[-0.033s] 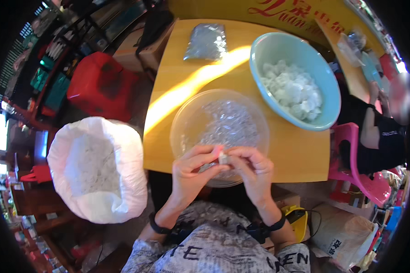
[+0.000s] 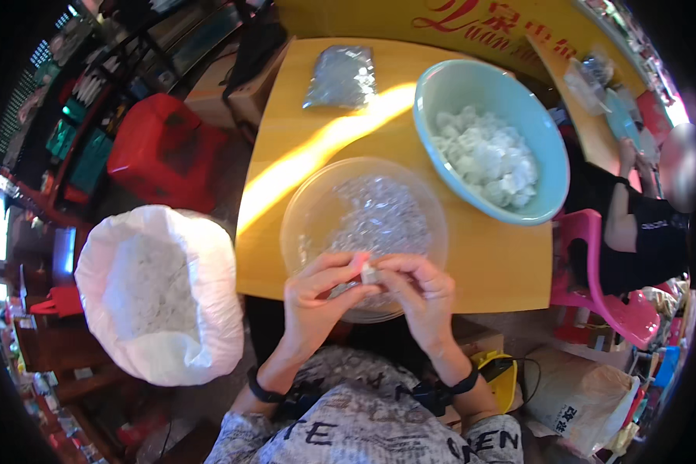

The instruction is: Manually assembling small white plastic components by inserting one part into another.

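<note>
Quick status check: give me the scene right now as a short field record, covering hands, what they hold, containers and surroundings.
left hand: pinching a small white piece, over the near rim of the clear bowl
right hand: fingers meet the same small white piece
clear bowl: on the yellow table, holds small silvery bits
blue bowl: far right on the table, holds white lumps
clear packet: flat at the table's far edge
white sack: open, left of the table
another person: seated at right on a pink chair

The person wears a grey lettered shirt (image 2: 363,429) and dark wristbands (image 2: 261,388) on both wrists.
</note>
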The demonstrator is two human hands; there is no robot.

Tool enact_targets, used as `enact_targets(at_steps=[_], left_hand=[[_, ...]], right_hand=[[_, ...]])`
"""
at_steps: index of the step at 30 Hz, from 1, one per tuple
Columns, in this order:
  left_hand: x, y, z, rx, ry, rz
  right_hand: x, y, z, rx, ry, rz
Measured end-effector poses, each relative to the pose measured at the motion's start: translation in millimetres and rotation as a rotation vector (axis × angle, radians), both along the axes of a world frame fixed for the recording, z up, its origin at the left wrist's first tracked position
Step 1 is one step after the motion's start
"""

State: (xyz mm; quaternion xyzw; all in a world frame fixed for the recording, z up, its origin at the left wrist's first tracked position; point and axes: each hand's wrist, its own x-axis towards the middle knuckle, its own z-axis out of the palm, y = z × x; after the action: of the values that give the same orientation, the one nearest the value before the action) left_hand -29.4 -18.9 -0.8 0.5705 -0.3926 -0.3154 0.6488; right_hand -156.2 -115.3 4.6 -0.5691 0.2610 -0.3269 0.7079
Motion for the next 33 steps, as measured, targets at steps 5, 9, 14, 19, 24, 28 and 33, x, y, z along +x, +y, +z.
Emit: enact_targets(at_steps=[5,9,14,19,24,28,33], left_hand=[[2,8,5,-0.048,0.042,-0.021],[16,36,39,0.001,-0.266,0.231],[77,117,66,0.263,-0.746,0.901],[160,201,-5,0.745,-0.689,0.764],[144,178,-27,0.92,-0.494,0.621],[135,161,-22,0.844,-0.641,0.475],[128,148,-12,0.77,-0.501,0.436]], right_hand=[[2,0,5,-0.105,0.048,-0.005],[-2,-43,22,-0.455,0.194,-0.248],[-19,-139,38,-0.891,0.54,-0.572],[-36,-179,34,-0.968,0.895,-0.47],[-16,-148,46,-1.026,0.764,-0.561],[4,-83,52,-0.867,0.571,-0.239],[22,-50,10,-0.918,0.505,0.074]])
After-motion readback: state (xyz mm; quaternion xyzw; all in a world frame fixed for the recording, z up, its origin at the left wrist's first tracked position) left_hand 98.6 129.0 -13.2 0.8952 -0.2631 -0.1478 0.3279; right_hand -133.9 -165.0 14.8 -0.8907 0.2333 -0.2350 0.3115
